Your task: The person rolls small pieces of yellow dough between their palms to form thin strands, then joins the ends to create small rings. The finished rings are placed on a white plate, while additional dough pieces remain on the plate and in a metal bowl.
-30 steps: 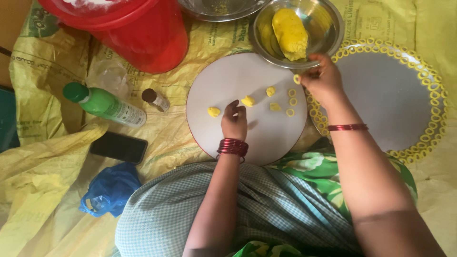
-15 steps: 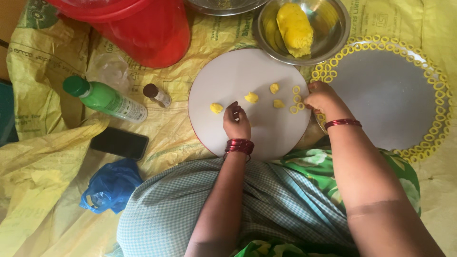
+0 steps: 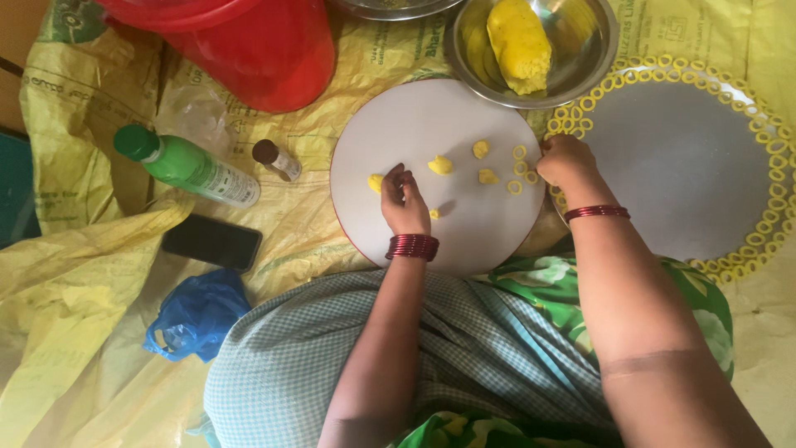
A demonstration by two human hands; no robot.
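Below, spread under everything: a crinkled yellow woven plastic sheet (image 3: 99,274). At top left, a red plastic bucket (image 3: 257,50). At right, a large round grey tray (image 3: 688,166) rimmed with small yellow dough rings (image 3: 655,65) set side by side. In the middle, a round white board (image 3: 448,241), touching the tray's left edge. Just above the board, a shiny steel bowl (image 3: 593,41) holding a big lump of yellow dough (image 3: 518,33). Left of the board, lying tilted: a green plastic bottle with a green cap (image 3: 186,166), then a black phone (image 3: 211,242) flat on the sheet, a crumpled blue plastic bag (image 3: 195,315) below it, and a small brown-capped vial (image 3: 276,159).

On the board, left hand (image 3: 405,199) with red bangles, fingers curled narrow and pressed down near a small yellow dough piece (image 3: 376,182); whether anything sits under the fingertips, cannot tell. Right hand (image 3: 565,160), also bangled, closed loosely at the board's right edge by the tray; contents hidden. Between the hands: three more dough bits (image 3: 440,165) and three finished loose rings (image 3: 520,153).
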